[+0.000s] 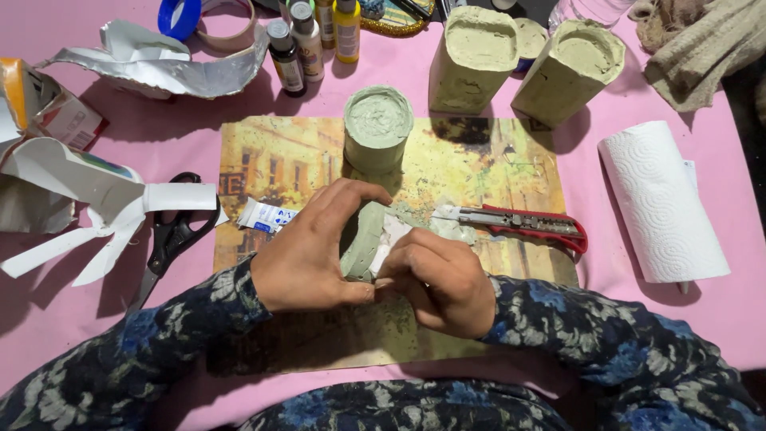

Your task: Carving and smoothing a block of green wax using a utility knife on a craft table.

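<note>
Together, left hand and right hand clasp a pale-green cement pot over the yellow picture placemat. Right fingers pinch its white lining; a red utility knife lies just beside it.

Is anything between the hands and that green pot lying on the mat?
Nothing visible. The left hand wraps the pot directly and the right hand pinches its white lining. The knife lies apart, to the right.

Lighting bright, even, from above-front. Soft shadows fall toward the viewer under both forearms. Mild glare on crumpled silver foil sheet. Focus sharp; corners slightly dim.
</note>
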